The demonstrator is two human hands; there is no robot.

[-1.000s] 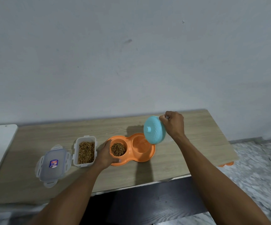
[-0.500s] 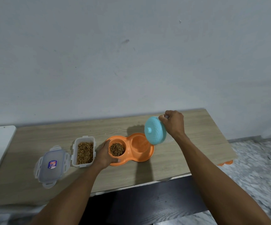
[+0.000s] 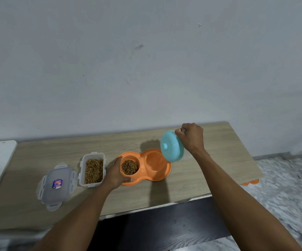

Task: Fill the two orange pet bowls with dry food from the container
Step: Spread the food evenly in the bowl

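left hand (image 3: 115,173) grips orange bowls (image 3: 154,161), one filled; right hand (image 3: 192,136) grips tilted teal dish (image 3: 171,148).

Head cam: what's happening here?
A person is filling an orange double bowl on the table. The left hand grips its left end; the left well holds kibble, the right well is empty. The right hand holds a teal dish tipped on edge over the right well. The open container and its lid lie to the left.
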